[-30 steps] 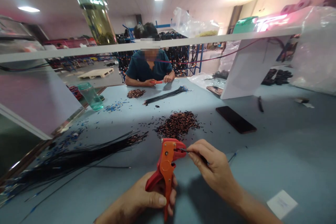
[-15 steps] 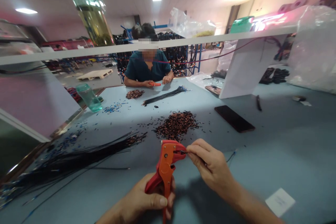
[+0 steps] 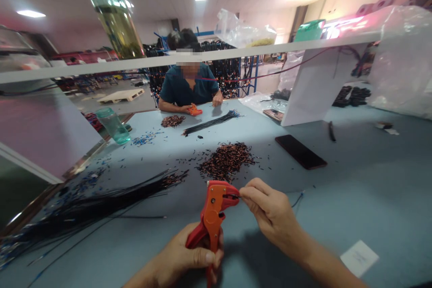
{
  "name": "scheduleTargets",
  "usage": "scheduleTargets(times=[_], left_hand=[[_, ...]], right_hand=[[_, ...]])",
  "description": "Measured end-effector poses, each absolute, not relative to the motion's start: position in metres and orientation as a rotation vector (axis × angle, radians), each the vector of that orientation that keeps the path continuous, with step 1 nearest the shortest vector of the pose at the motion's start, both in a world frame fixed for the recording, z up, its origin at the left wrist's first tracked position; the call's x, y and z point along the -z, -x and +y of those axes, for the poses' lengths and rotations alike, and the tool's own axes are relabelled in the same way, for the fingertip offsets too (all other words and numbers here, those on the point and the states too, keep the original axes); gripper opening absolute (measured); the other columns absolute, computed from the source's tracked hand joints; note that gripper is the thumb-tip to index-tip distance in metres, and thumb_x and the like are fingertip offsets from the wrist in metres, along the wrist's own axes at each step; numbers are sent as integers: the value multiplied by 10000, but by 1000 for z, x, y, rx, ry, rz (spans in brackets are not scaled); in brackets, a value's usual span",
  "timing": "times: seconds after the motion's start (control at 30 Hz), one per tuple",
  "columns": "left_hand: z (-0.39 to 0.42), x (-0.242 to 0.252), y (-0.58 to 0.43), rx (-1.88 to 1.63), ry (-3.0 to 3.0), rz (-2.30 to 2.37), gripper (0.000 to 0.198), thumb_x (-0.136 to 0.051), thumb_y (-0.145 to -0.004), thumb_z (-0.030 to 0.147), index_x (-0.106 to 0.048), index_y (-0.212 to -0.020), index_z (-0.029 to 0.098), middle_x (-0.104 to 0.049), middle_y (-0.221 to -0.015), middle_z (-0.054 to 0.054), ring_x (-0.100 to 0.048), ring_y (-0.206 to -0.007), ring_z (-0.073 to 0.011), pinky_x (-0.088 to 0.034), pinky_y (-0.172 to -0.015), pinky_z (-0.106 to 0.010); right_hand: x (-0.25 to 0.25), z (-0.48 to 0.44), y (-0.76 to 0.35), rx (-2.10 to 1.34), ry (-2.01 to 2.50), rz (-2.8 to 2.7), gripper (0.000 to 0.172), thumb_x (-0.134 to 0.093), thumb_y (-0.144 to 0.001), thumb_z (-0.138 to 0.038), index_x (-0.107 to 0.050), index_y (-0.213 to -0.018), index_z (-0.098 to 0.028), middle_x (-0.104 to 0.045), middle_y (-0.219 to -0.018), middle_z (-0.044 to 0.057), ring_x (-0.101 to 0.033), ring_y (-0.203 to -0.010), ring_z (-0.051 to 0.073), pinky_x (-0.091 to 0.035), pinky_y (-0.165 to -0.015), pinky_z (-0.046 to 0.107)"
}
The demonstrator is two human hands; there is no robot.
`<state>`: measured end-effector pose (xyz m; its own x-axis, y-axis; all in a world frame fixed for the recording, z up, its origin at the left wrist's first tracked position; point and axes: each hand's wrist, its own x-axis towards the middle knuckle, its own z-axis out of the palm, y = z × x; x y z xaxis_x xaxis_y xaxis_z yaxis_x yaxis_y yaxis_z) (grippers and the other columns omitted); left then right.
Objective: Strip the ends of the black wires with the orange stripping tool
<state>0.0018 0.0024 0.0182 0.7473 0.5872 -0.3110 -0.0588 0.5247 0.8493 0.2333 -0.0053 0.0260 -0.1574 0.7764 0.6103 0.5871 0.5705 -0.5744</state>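
Toward the counter's (image 3: pixel 340 207) near edge, the left hand (image 3: pixel 194 254) wraps its fingers (image 3: pixel 209 258) round pliers (image 3: pixel 213 216); the right hand (image 3: pixel 272 211) pinches a wire (image 3: pixel 236 196).

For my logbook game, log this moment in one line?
left hand: holds red-orange tool; right hand: pinches dark wire at tool's jaws; bits pile: beyond tool

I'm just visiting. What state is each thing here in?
Red-orange tool: upright, held; jaw closure unclear.
Left grip: closed around the tool's handles.
Right grip: pinching a thin black wire at the tool's mouth.
Phone: lying flat, screen dark.
Black wire bundle: lying loose, ends fanned out.
Clippings: heaped, some scattered.
White paper: lying flat.
Second orange tool: held by the person opposite.
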Motion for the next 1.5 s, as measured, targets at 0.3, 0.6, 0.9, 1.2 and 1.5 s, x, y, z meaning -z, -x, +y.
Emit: scheduleTargets(times=[0.3, 0.6, 0.9, 1.2, 1.5], left_hand=[[3, -18, -2, -431, -1012, 647, 423, -813, -675, 455, -580, -820, 134, -569, -661, -9, -534, -511, -95, -455, -505, -218], [1, -17, -3, -432, -1041, 709, 458, -799, -657, 505, -551, -794, 145, -553, -604, 4, -497, -467, -90, -416, -476, -216], [-1, -14, -3, -445, -1051, 701, 458, -780, -679, 527, -535, -760, 148, -538, -552, 10, -490, -444, -88, -400, -461, -209], [-1, -13, -5, -445, -1056, 705, 484, -781, -663, 544, -504, -740, 155, -527, -529, 16, -477, -422, -82, -386, -439, -198], [-1, -11, -7, -457, -1093, 724, 500, -749, -682, 589, -488, -725, 164, -497, -513, 32, -449, -399, -72, -364, -410, -187]], right_hand=[[-23, -4, -237, -216, 1123, -1886, 267, -406, -940, -94, -658, -956, -179, -555, -802, 36, -517, -633, 130, -434, -580, 245], [-24, -4, -236, -218, 1127, -1881, 278, -402, -939, -98, -662, -941, -194, -556, -789, 33, -518, -626, 130, -444, -575, 244], [-21, -5, -237, -228, 1120, -1891, 271, -395, -943, -98, -655, -926, -175, -532, -793, 32, -501, -623, 129, -428, -567, 250], [-22, -3, -235, -221, 1088, -1876, 243, -412, -957, -103, -640, -905, -169, -541, -788, 34, -505, -614, 122, -416, -569, 234], [-19, -5, -232, -129, 1083, -1882, 194, -438, -974, -138, -608, -889, -173, -570, -663, -5, -486, -526, 109, -375, -531, 223]])
